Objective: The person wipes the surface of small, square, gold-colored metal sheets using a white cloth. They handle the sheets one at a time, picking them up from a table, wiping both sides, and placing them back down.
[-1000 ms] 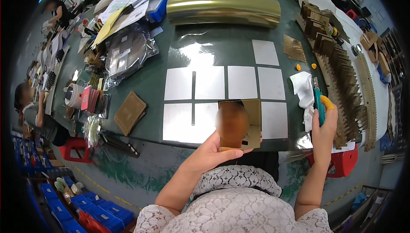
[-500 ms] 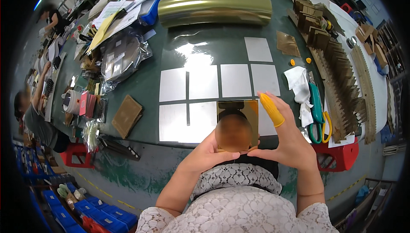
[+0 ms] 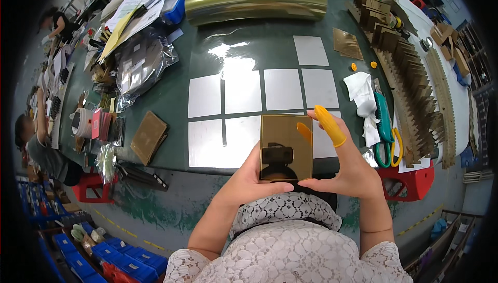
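Observation:
My left hand [image 3: 248, 179] grips a square, mirror-like amber plate [image 3: 285, 153] by its left and lower edges. The thumb lies along the bottom; the other fingers are mostly hidden behind it. My right hand [image 3: 345, 161] is beside the plate's right edge, thumb and index finger spread wide. A yellow finger cot [image 3: 330, 127] covers that index finger, which points up near the plate's top right corner. The right thumb tip is close to the lower edge; whether it touches I cannot tell. A dark camera shape and a yellow fingertip reflect in the plate.
Pale rectangular sheets [image 3: 282, 90] lie in rows on the green table [image 3: 176, 145]. Behind them lies a shiny gold-green roll [image 3: 257, 3]. At right are a white cloth [image 3: 360, 99], green-handled scissors [image 3: 383, 132] and slotted racks [image 3: 410, 101]. A brown plate stack [image 3: 149, 138] sits left.
The amber plate has tilted, so its face looks taller and its reflection differs. Both hands have stayed around it. The whole view has shifted slightly.

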`<state>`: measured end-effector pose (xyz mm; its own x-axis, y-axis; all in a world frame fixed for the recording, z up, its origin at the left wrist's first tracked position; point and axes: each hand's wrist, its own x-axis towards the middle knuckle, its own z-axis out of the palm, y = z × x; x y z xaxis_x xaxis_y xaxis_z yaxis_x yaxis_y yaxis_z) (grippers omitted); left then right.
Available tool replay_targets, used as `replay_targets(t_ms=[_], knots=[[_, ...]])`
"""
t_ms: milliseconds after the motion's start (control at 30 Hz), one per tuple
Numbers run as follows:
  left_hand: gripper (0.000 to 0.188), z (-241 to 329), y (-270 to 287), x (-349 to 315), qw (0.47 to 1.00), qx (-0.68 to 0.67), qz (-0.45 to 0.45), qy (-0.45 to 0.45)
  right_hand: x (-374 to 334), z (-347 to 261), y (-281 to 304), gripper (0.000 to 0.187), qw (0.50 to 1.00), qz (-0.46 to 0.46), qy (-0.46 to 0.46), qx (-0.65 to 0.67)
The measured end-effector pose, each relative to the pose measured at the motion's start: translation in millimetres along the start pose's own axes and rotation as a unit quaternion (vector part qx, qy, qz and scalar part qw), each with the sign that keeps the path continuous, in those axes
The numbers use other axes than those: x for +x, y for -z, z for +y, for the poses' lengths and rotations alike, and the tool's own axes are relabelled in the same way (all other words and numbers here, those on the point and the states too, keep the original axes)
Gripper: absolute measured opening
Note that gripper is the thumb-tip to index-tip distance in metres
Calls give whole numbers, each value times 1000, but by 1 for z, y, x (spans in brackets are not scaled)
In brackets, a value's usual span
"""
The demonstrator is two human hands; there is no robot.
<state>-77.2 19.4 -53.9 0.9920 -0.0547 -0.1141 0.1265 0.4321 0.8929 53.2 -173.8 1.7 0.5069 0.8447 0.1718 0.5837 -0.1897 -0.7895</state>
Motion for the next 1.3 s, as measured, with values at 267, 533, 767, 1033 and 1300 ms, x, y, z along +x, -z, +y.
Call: replay_targets(t_ms=[267,533,767,1033,1300], knots=[[141,-6,1,25,970,77,-34,-228,-1,0,-20,111,985,25,41,164],[148,-2,7,39,963,82,-61,-250,3,2,-16,115,991,50,47,114],[132,2,0,47,974,-175,-44,-139,-2,0,-2,113,995,42,37,78],[112,1,4,38,918,-370,-143,21,-19,32,30,41,913,332,-132,-199],[103,-10,-2,33,893,-422,-138,76,-23,62,45,35,895,309,-175,-269]])
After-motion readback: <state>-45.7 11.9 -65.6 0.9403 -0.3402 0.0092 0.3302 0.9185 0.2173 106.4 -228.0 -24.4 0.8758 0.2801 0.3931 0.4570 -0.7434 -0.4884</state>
